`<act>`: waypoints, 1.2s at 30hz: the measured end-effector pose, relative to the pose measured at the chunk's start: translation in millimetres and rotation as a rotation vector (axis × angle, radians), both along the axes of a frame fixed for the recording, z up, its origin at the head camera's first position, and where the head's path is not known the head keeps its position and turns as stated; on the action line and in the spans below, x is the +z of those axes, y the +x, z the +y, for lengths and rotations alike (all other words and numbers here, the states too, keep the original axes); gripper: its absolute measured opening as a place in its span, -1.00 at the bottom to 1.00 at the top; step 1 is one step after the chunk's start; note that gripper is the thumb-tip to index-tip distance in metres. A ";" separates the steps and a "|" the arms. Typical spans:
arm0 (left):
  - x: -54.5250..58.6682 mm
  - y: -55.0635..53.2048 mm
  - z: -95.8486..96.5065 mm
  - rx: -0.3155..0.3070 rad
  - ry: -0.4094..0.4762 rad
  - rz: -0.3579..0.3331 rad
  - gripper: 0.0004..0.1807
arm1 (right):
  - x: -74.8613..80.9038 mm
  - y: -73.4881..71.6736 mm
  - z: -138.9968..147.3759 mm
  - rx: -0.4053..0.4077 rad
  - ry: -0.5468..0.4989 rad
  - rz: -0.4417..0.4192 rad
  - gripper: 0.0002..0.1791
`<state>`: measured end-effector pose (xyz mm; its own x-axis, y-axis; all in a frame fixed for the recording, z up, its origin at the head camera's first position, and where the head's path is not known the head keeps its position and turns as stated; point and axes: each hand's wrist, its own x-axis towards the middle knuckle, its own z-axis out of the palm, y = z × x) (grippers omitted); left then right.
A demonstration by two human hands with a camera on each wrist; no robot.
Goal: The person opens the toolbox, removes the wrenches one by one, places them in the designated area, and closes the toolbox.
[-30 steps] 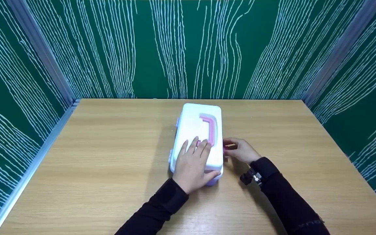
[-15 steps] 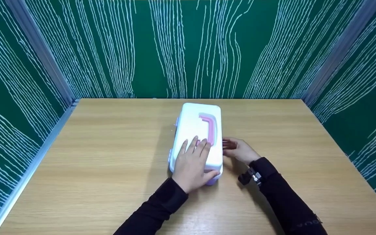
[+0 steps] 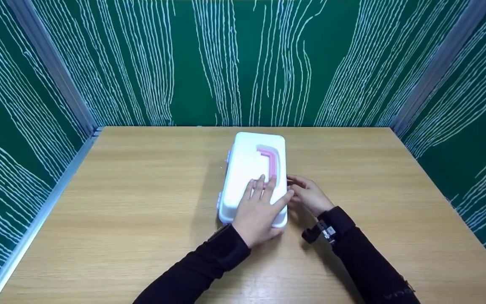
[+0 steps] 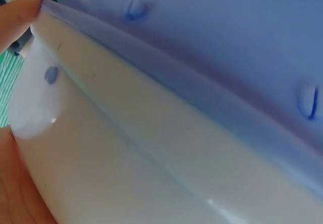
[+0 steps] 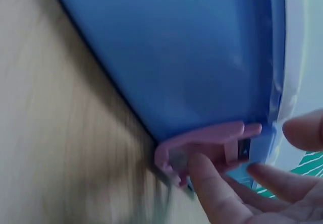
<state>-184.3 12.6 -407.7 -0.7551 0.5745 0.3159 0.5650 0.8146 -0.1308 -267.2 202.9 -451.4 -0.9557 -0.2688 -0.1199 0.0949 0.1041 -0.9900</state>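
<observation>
Box (image 3: 243, 162), head view: on the table (image 3: 141, 194); the left hand (image 3: 256, 215), fingers spread on top, has shifted rightward, seemingly steadying it.
Lid (image 4: 106, 138), left wrist view: one fingertip touches its edge.
Pink latch (image 5: 214, 134), right wrist view: right hand (image 5: 292, 189), fingers apart, one inside, thumb clear, nothing pinched.

2 black sleeves (image 3: 196, 270), faint right-forearm lettering (image 3: 398, 294), black-and-silver right-wrist camera (image 3: 328, 232).

Pink piece (image 5: 212, 133) (latch, seemingly) partly hidden
</observation>
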 end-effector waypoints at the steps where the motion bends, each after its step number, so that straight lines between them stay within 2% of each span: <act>1: 0.4 -0.6 -0.4 -0.001 -0.007 -0.006 0.00 | 0.1 0.5 -1.1 -0.007 -0.004 -0.003 -0.44; 8: 1.3 -3.4 -2.4 -0.005 -0.011 0.010 0.00 | 0.4 1.9 -4.7 -0.053 -0.038 -0.031 -0.46; 18: 10.3 -3.0 -7.2 -0.006 0.068 -0.019 -0.05 | 1.4 3.6 -4.4 -0.057 -0.073 -0.054 -0.44; 23: 17.0 -1.4 -13.7 -0.020 0.148 0.041 -0.06 | 1.5 4.6 -6.6 -0.044 -0.037 -0.017 -0.44; 30: 28.6 0.8 -24.6 -0.009 0.250 0.123 -0.06 | 2.7 5.5 -10.6 -0.042 0.008 0.029 -0.44; 36: 30.8 1.3 -30.7 0.009 0.297 0.198 -0.03 | 2.6 4.6 -12.0 -0.065 0.051 0.039 -0.45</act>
<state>-183.1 -18.2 -376.9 -0.6673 0.4292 0.6087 0.5452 0.8383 0.0066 -262.6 190.9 -448.8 -0.9751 -0.2004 -0.0945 0.0650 0.1494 -0.9866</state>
